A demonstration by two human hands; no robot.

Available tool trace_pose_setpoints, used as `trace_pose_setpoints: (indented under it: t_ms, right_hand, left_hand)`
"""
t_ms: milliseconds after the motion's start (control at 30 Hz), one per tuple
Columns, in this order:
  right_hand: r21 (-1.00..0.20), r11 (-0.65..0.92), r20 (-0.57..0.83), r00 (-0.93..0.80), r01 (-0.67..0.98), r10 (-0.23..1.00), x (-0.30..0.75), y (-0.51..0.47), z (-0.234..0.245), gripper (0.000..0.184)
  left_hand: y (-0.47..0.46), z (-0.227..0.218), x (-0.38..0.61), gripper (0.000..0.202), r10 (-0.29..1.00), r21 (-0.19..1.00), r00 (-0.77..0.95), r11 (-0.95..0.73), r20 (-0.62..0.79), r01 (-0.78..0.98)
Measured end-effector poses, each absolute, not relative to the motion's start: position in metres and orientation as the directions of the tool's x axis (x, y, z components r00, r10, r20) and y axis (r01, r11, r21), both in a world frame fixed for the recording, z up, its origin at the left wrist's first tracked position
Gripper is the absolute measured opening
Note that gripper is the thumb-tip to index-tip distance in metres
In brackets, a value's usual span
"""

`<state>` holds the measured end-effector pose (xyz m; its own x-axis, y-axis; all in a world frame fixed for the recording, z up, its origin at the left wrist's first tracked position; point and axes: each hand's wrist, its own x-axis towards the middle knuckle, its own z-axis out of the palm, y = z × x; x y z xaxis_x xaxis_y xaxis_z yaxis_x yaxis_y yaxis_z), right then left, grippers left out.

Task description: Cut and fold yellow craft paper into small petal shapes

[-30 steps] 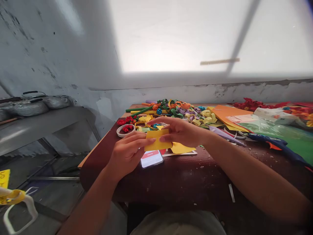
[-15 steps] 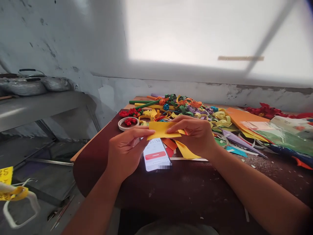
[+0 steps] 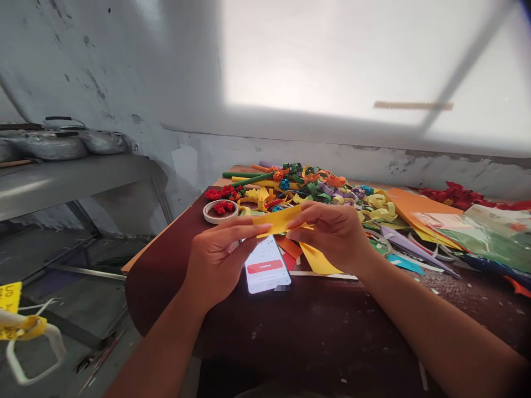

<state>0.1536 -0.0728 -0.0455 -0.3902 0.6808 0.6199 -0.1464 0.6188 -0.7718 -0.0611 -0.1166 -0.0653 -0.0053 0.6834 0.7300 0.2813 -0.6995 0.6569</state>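
Between my two hands is a piece of yellow paper (image 3: 277,220), held up above the table's front half. My left hand (image 3: 219,257) pinches its left end between thumb and fingers. On the other end, my right hand (image 3: 332,235) grips with thumb and fingertips, which cover part of the paper. Just below lies a phone (image 3: 267,276) with a lit screen, its top partly hidden by the paper and my left fingers. Another yellow paper piece (image 3: 319,260) rests on the table under my right hand.
Behind my hands, curled paper strips (image 3: 323,188) and rolled paper sticks (image 3: 249,179) are piled up. A tape roll (image 3: 221,211) encircles red paper flowers. Orange sheets (image 3: 415,207) and a plastic bag (image 3: 489,226) lie right on the dark table (image 3: 290,337). Wrapped pots (image 3: 58,145) stand on a left-hand bench.
The yellow paper has tilted, its right end now higher, and it looks more bent between my fingers. Both hands keep their hold. The view has shifted slightly.
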Motion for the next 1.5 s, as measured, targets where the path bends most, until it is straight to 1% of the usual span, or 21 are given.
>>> trace_pose_setpoints:
  t_ms: [67,133,200,267,300,367,433,567,633,733,800,867,933,1000,1067,1167,1267,1500]
  right_hand:
    - [-0.755,0.643,0.642,-0.344,-0.129,0.685,0.154,-0.072,-0.046,0.014]
    - [-0.754,0.651,0.641,-0.309,-0.087,0.702,0.154,-0.071,-0.047,0.01]
    - [-0.775,0.631,0.612,-0.306,-0.045,0.729,0.153,-0.071,-0.047,0.015]
    - [-0.815,0.578,0.555,-0.319,-0.026,0.768,0.152,-0.072,-0.046,0.021]
    - [-0.841,0.541,0.519,-0.323,-0.024,0.791,0.151,-0.072,-0.046,0.024]
    - [-0.885,0.464,0.448,-0.315,-0.026,0.836,0.15,-0.073,-0.044,0.029]
    - [-0.908,0.417,0.408,-0.29,-0.033,0.866,0.149,-0.073,-0.043,0.034]
    - [-0.918,0.391,0.392,-0.269,-0.059,0.88,0.147,-0.072,-0.042,0.038]
    - [-0.928,0.365,0.372,-0.26,-0.076,0.891,0.147,-0.071,-0.042,0.038]
    - [-0.944,0.321,0.331,-0.224,-0.08,0.917,0.146,-0.07,-0.042,0.041]
    - [-0.951,0.298,0.309,-0.204,-0.084,0.929,0.145,-0.071,-0.042,0.043]
    - [-0.954,0.281,0.297,-0.191,-0.106,0.936,0.144,-0.072,-0.041,0.044]
    - [-0.955,0.272,0.291,-0.183,-0.121,0.939,0.143,-0.073,-0.04,0.045]
    - [-0.958,0.264,0.282,-0.19,-0.116,0.94,0.142,-0.073,-0.04,0.046]
    - [-0.964,0.241,0.259,-0.215,-0.109,0.942,0.143,-0.073,-0.039,0.046]
    - [-0.976,0.189,0.21,-0.249,-0.105,0.945,0.145,-0.072,-0.039,0.045]
    - [-0.979,0.179,0.197,-0.236,-0.095,0.952,0.146,-0.072,-0.039,0.044]
    - [-0.98,0.182,0.195,-0.195,-0.082,0.961,0.143,-0.074,-0.037,0.044]
  left_hand:
    - [-0.117,-0.064,-0.061,0.018,0.669,0.64,0.001,-0.711,0.743,0.291]
    - [-0.117,-0.064,-0.06,0.017,0.675,0.651,-0.013,-0.706,0.738,0.278]
    - [-0.117,-0.065,-0.06,0.012,0.699,0.683,-0.04,-0.683,0.714,0.259]
    - [-0.116,-0.066,-0.058,0.006,0.728,0.721,-0.075,-0.65,0.681,0.241]
    - [-0.115,-0.067,-0.058,0.006,0.738,0.736,-0.093,-0.637,0.668,0.23]
    - [-0.113,-0.067,-0.057,0.011,0.753,0.76,-0.123,-0.619,0.646,0.199]
    - [-0.112,-0.067,-0.055,0.018,0.774,0.783,-0.13,-0.603,0.62,0.149]
    - [-0.112,-0.064,-0.053,0.03,0.836,0.837,-0.057,-0.547,0.546,0.012]
    - [-0.113,-0.063,-0.053,0.035,0.845,0.845,-0.025,-0.534,0.533,-0.018]
    - [-0.113,-0.062,-0.052,0.039,0.85,0.85,-0.02,-0.527,0.526,-0.025]
    - [-0.113,-0.062,-0.052,0.045,0.862,0.862,-0.017,-0.507,0.507,-0.024]
    - [-0.112,-0.062,-0.052,0.052,0.883,0.883,0.017,-0.469,0.47,-0.027]
    - [-0.111,-0.062,-0.052,0.055,0.904,0.907,0.075,-0.42,0.422,-0.041]
    - [-0.111,-0.061,-0.051,0.055,0.913,0.919,0.113,-0.387,0.393,-0.072]
    - [-0.112,-0.061,-0.051,0.054,0.917,0.923,0.11,-0.374,0.383,-0.09]
    - [-0.114,-0.059,-0.05,0.052,0.922,0.927,0.104,-0.369,0.374,-0.06]
    - [-0.115,-0.058,-0.05,0.052,0.925,0.932,0.114,-0.361,0.362,-0.031]
    - [-0.112,-0.059,-0.05,0.048,0.933,0.939,0.102,-0.344,0.345,-0.027]
